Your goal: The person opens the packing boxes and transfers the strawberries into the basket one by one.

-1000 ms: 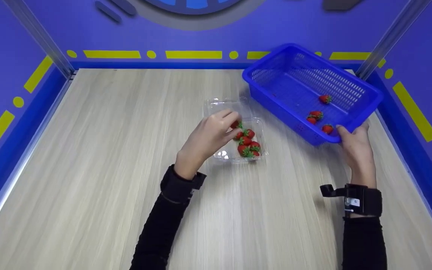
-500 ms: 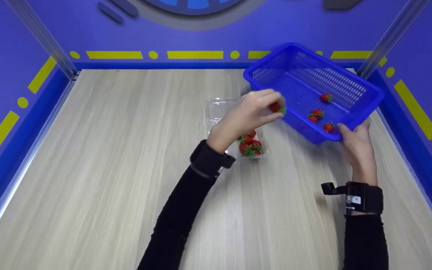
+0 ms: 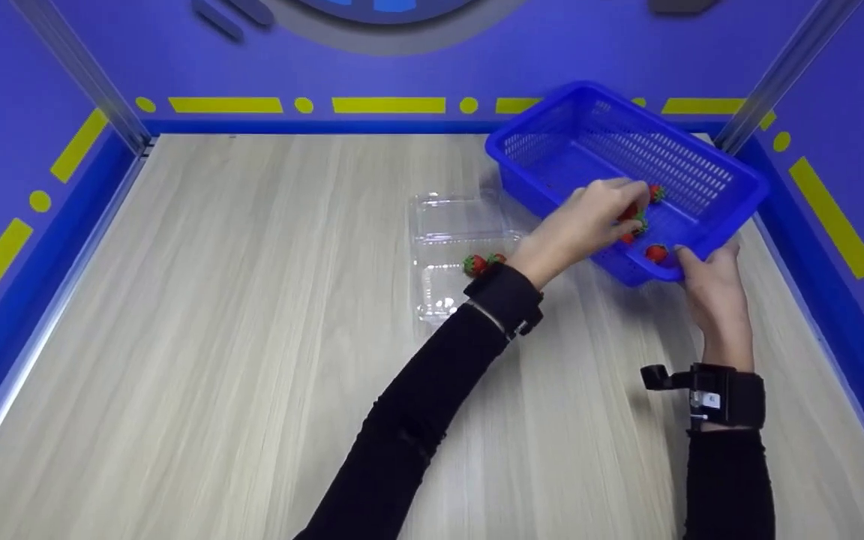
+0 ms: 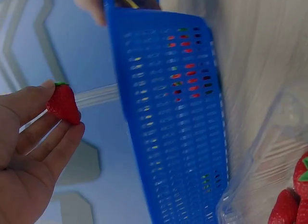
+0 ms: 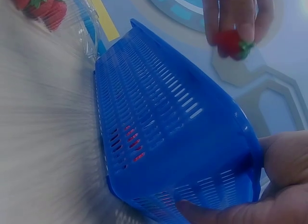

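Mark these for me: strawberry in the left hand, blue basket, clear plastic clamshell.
Held strawberry (image 4: 65, 104): left wrist view, middle of its red body.
Blue perforated basket (image 3: 649, 154): head view, slotted far wall, inner face.
Clear plastic clamshell (image 3: 451, 217): head view, bare far half.

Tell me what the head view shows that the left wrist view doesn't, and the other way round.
Only the head view: the black left sleeve and right sleeve, and the inside of the blue basket, with loose strawberries on its floor.

Only the left wrist view: the palm side of the left hand, and red patches through slots in the basket's outer wall.

Both: the left hand pinching a strawberry, the right hand at the basket's rim, and the clear container with more strawberries on the wooden table.
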`<state>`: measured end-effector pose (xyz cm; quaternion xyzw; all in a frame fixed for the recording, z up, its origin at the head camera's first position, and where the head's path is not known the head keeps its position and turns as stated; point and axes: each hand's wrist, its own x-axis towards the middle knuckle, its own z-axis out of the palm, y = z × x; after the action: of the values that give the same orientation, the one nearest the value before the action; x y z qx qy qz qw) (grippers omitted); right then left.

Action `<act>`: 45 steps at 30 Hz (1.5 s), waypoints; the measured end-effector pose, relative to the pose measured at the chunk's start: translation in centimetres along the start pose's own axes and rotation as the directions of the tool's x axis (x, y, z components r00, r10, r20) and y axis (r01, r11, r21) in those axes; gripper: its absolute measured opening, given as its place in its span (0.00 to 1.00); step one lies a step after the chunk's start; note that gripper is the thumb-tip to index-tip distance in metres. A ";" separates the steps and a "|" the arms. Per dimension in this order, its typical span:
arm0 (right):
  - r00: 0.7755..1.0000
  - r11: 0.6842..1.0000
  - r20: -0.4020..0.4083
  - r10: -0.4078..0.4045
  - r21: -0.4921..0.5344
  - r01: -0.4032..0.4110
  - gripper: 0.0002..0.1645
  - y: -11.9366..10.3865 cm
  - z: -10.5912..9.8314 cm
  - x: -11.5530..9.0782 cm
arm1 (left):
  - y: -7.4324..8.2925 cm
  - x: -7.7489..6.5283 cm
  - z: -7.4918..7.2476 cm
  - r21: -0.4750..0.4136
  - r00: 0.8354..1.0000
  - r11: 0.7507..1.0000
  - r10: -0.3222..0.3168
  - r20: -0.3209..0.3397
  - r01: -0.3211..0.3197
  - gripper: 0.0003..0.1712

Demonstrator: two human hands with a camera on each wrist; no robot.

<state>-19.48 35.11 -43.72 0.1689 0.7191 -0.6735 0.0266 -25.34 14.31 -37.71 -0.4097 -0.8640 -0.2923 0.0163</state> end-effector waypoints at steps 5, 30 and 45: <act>1.000 1.000 -0.001 -0.018 0.011 0.018 0.50 -0.2 0.0 -0.2 | 0.5 0.5 1.0 0.066 0.998 0.998 -0.003 0.062 -0.001 0.06; 0.999 0.999 0.014 -0.044 0.032 0.043 0.46 0.1 0.1 -0.2 | 0.4 1.2 3.4 0.105 0.998 0.994 -0.036 0.044 0.031 0.13; 1.000 1.000 -0.009 -0.008 0.012 0.008 0.46 0.0 0.2 0.1 | -1.0 -1.0 0.8 0.119 0.997 0.990 -0.080 -0.002 0.079 0.15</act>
<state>-19.64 34.89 -43.75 0.1694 0.7158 -0.6771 0.0197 -25.22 13.50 -39.12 -0.3736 -0.8955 -0.2402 0.0278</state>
